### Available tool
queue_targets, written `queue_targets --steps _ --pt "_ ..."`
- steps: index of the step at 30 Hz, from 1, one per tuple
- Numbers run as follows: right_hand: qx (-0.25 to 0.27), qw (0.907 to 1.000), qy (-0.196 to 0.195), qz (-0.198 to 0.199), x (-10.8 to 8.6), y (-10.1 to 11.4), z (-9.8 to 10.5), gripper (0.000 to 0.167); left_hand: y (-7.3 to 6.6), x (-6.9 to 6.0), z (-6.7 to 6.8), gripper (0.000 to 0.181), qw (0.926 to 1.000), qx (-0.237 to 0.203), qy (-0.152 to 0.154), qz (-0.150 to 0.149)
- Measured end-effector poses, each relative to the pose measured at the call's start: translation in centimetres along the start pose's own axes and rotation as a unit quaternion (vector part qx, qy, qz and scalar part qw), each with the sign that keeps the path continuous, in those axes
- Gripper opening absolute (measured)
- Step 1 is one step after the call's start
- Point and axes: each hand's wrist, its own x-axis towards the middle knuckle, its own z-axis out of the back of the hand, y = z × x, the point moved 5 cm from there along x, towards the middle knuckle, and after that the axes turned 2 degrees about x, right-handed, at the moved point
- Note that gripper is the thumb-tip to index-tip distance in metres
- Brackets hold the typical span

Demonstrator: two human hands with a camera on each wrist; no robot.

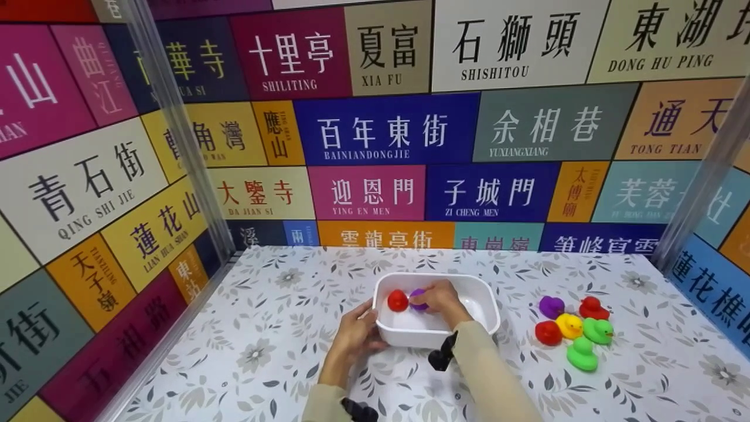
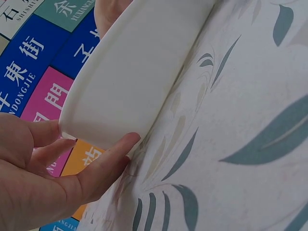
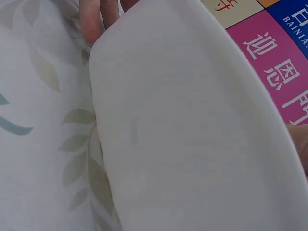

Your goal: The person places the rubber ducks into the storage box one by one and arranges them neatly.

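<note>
A white plastic tub (image 1: 410, 339) stands on the table, with a red rubber duck (image 1: 398, 300) inside near its left end. Beside it is a purple rubber duck (image 1: 419, 299), partly hidden by my right hand (image 1: 442, 300), whose fingers pinch it within the tub. My left hand (image 1: 356, 333) holds the tub's left end. In the left wrist view, that hand's digits touch the rim and lower wall of the tub (image 2: 120, 82). The tub's outer wall (image 3: 183, 115) fills most of the right wrist view, which does not show the purple duck.
Right of the tub sits a cluster of rubber ducks: a purple one (image 1: 551, 306), two red, a yellow one (image 1: 569, 326) and two green. The floral tablecloth (image 1: 263, 316) reaches back to a wall of coloured sign panels (image 1: 375, 132). Clear posts stand at both back corners.
</note>
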Motion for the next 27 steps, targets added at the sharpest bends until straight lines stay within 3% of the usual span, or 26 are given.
queue_targets --steps 7,15,21,27 --pt "-0.032 0.9994 -0.009 -0.011 0.2 0.3 0.2 0.034 0.0 0.4 0.0 0.051 1.0000 0.009 -0.002 -0.001" --pt "-0.052 0.9983 0.024 -0.008 -0.1 0.5 1.1 0.040 0.0 0.3 -0.3 0.051 1.0000 0.006 0.003 -0.001" --pt "-0.078 0.9951 0.058 0.014 -1.3 2.2 2.9 0.052 -0.1 0.2 0.0 0.050 0.9999 0.007 -0.002 0.007" --pt "-0.094 0.9896 0.089 0.062 -3.1 3.9 5.4 0.050 0.0 0.1 -0.1 0.052 1.0000 0.001 0.002 0.008"
